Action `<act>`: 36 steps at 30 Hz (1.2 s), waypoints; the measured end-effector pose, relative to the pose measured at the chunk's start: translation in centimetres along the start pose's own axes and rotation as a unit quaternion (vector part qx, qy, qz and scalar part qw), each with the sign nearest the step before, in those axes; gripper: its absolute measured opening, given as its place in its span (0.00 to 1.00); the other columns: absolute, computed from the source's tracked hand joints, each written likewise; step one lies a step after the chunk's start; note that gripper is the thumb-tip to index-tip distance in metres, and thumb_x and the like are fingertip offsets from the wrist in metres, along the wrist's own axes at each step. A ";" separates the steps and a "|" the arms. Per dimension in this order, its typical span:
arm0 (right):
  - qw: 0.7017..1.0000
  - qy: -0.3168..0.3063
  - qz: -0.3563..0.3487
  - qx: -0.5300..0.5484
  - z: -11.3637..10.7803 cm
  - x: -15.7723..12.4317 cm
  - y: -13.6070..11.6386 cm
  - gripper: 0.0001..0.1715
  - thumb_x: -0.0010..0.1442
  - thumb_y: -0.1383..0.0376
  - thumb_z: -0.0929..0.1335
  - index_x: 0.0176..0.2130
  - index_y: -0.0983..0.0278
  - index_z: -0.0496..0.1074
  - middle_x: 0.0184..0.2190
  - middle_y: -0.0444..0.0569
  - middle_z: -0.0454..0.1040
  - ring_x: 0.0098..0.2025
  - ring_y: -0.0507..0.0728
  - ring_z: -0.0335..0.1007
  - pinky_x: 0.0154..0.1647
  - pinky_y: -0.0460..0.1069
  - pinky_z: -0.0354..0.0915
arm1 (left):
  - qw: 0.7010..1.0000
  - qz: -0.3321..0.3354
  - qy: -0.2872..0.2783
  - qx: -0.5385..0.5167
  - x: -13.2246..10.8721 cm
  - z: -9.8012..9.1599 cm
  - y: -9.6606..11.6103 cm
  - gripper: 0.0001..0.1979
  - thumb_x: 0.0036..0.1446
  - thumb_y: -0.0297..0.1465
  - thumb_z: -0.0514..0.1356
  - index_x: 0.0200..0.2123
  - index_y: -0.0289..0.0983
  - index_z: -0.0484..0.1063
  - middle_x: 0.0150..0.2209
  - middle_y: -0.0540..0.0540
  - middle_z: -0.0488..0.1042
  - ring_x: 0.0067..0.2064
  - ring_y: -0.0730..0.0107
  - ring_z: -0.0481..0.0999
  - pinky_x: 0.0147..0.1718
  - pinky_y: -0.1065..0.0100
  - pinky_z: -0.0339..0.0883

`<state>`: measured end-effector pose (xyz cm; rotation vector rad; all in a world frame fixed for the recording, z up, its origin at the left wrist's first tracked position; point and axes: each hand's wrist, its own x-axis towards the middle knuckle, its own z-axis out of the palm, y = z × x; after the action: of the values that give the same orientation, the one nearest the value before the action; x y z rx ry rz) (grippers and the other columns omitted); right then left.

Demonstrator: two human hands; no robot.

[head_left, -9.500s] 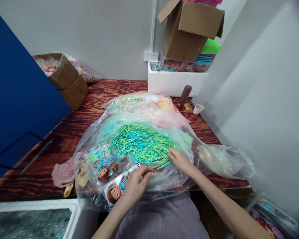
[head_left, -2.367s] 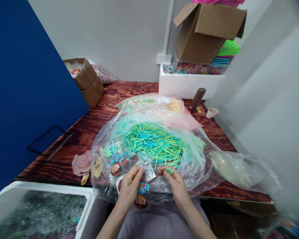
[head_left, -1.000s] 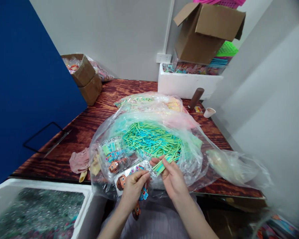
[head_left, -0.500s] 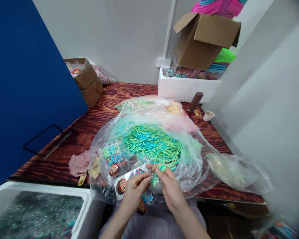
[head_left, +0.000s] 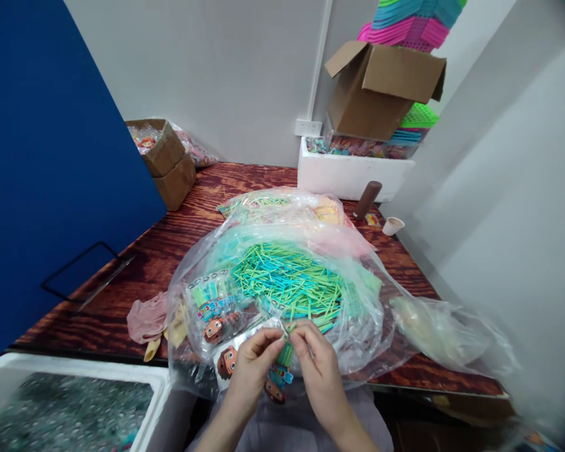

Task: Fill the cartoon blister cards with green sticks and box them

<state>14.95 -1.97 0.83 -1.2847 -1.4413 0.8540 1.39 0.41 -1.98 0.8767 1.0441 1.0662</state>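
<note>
My left hand (head_left: pixel 257 359) pinches the top of a small printed clear packet (head_left: pixel 279 376), which hangs down with a cartoon face near its bottom. Green sticks show inside it, just below the fingertips. My right hand (head_left: pixel 317 361) is closed at the same top edge, thumb and forefinger pressed together there; its other fingers are curled. Behind the hands, a large clear plastic bag (head_left: pixel 371 314) lies spread around a pile of green and blue sticks (head_left: pixel 287 276). A packet with sticks inside (head_left: pixel 211 304) and a flat printed packet (head_left: pixel 226 361) lie to the left.
A white foam box (head_left: pixel 160 383) with dark, shiny contents stands at the lower left. A pink cloth (head_left: pixel 147 319) lies on the table's near edge. Toward the back right are a paper cup (head_left: pixel 393 226), a brown cylinder (head_left: pixel 367 199) and a cardboard box (head_left: pixel 371 94).
The bunch of green and blue sticks in my right hand has gone down into the packet. Both hands have come together at its top. The view has tilted slightly upward.
</note>
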 end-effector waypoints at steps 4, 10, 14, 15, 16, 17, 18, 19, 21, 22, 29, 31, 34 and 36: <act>0.999 0.036 -0.028 -0.011 -0.1 -0.1 0.1 0.07 0.68 0.64 0.61 0.44 0.59 0.68 0.47 0.48 0.70 0.53 0.56 0.65 0.54 0.50 0.60 | 1.000 -0.010 0.004 -0.006 -0.4 0.0 0.2 0.13 0.46 0.39 0.70 0.33 0.36 0.79 0.31 0.49 0.77 0.35 0.69 0.73 0.36 0.72 0.65; 0.999 -0.007 -0.029 -0.015 -0.2 -0.1 -0.1 0.08 0.68 0.65 0.61 0.40 0.59 0.69 0.43 0.48 0.71 0.50 0.56 0.67 0.51 0.49 0.61 | 1.000 0.000 -0.006 -0.001 -0.6 0.0 0.7 0.12 0.47 0.38 0.69 0.31 0.36 0.78 0.30 0.49 0.76 0.33 0.71 0.72 0.34 0.73 0.65; 0.998 -0.052 -0.023 -0.005 -0.5 0.2 -0.5 0.09 0.67 0.64 0.62 0.45 0.59 0.70 0.44 0.48 0.72 0.49 0.56 0.68 0.51 0.49 0.62 | 1.000 -0.001 -0.002 -0.002 -0.6 -0.1 0.8 0.12 0.47 0.38 0.69 0.32 0.36 0.78 0.30 0.49 0.76 0.34 0.70 0.72 0.35 0.72 0.65; 0.997 -0.071 -0.019 0.001 -0.5 0.4 -0.7 0.09 0.68 0.63 0.62 0.44 0.59 0.71 0.43 0.47 0.72 0.48 0.55 0.68 0.50 0.49 0.62 | 1.000 0.001 -0.002 -0.002 -0.7 -0.1 0.9 0.12 0.47 0.38 0.69 0.32 0.36 0.78 0.31 0.49 0.76 0.34 0.70 0.72 0.36 0.72 0.64; 0.997 -0.079 -0.014 0.010 -0.6 0.6 -0.8 0.09 0.68 0.63 0.62 0.43 0.59 0.72 0.42 0.47 0.73 0.47 0.55 0.69 0.49 0.48 0.62 | 1.000 0.002 -0.002 -0.002 -0.7 -0.1 1.0 0.12 0.47 0.38 0.69 0.32 0.36 0.78 0.31 0.48 0.76 0.34 0.70 0.72 0.36 0.72 0.64; 0.997 -0.076 -0.011 0.020 -0.6 0.7 -0.9 0.10 0.68 0.63 0.62 0.42 0.59 0.72 0.42 0.47 0.73 0.47 0.55 0.69 0.49 0.48 0.62 | 1.000 0.001 -0.001 -0.001 -0.8 -0.1 1.1 0.13 0.47 0.38 0.69 0.32 0.36 0.78 0.31 0.48 0.76 0.34 0.70 0.72 0.36 0.72 0.64; 0.997 -0.070 -0.010 0.029 -0.5 0.8 -1.0 0.10 0.68 0.63 0.62 0.42 0.59 0.72 0.42 0.47 0.73 0.47 0.55 0.69 0.50 0.48 0.62 | 1.000 -0.001 -0.001 0.001 -0.8 -0.1 1.2 0.13 0.47 0.39 0.69 0.32 0.36 0.78 0.31 0.48 0.76 0.34 0.70 0.72 0.35 0.72 0.64; 0.997 -0.064 -0.009 0.033 -0.5 0.8 -1.0 0.09 0.68 0.63 0.62 0.41 0.60 0.72 0.41 0.47 0.73 0.47 0.55 0.69 0.50 0.48 0.62 | 1.000 -0.003 -0.002 0.005 -0.9 0.0 1.3 0.13 0.47 0.39 0.68 0.32 0.36 0.78 0.31 0.48 0.76 0.33 0.70 0.72 0.34 0.72 0.64; 0.997 -0.063 0.003 0.034 -0.2 0.6 -1.2 0.08 0.67 0.63 0.63 0.40 0.60 0.71 0.40 0.46 0.73 0.46 0.55 0.69 0.48 0.48 0.63 | 1.000 -0.007 -0.001 0.009 -1.0 0.1 1.5 0.13 0.47 0.40 0.68 0.31 0.35 0.78 0.29 0.48 0.75 0.31 0.71 0.70 0.30 0.74 0.63; 0.997 -0.065 0.011 0.032 0.0 0.4 -1.2 0.07 0.66 0.63 0.63 0.40 0.60 0.71 0.39 0.46 0.73 0.45 0.55 0.70 0.47 0.48 0.63 | 1.000 -0.009 0.002 0.008 -1.1 0.0 1.5 0.13 0.47 0.40 0.68 0.31 0.35 0.77 0.28 0.49 0.75 0.30 0.72 0.70 0.28 0.74 0.62; 0.994 -0.099 0.040 0.025 0.0 -1.1 -0.9 0.10 0.66 0.63 0.63 0.45 0.60 0.71 0.41 0.46 0.75 0.44 0.55 0.70 0.46 0.48 0.63 | 0.993 0.055 0.100 0.003 0.5 -3.1 3.9 0.15 0.45 0.41 0.69 0.30 0.35 0.74 0.24 0.53 0.69 0.25 0.77 0.65 0.25 0.76 0.60; 0.992 -0.123 0.035 0.000 -0.8 -0.9 0.1 0.11 0.66 0.62 0.62 0.39 0.61 0.73 0.36 0.46 0.75 0.41 0.55 0.71 0.44 0.48 0.63 | 0.983 0.097 0.154 -0.003 2.1 -5.0 5.7 0.16 0.43 0.40 0.70 0.31 0.36 0.73 0.26 0.52 0.70 0.26 0.76 0.67 0.25 0.75 0.61; 0.993 -0.106 0.053 -0.029 -2.6 0.0 2.5 0.12 0.65 0.61 0.63 0.36 0.62 0.74 0.33 0.46 0.75 0.38 0.56 0.71 0.41 0.48 0.63 | 0.963 0.158 0.219 0.003 5.6 -8.1 7.7 0.16 0.44 0.40 0.68 0.32 0.36 0.71 0.29 0.52 0.72 0.29 0.74 0.70 0.27 0.74 0.64; 0.993 -0.078 0.073 -0.039 -4.0 1.0 4.2 0.13 0.64 0.60 0.63 0.35 0.62 0.74 0.31 0.45 0.75 0.37 0.56 0.71 0.39 0.49 0.63 | 0.936 0.191 0.286 0.068 8.1 -9.9 7.7 0.15 0.47 0.40 0.65 0.33 0.36 0.71 0.30 0.51 0.72 0.30 0.73 0.70 0.28 0.72 0.66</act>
<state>20.01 -0.56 -1.83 -1.4226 -1.5295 1.0238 -8.94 10.92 0.55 0.9255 1.4793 1.6558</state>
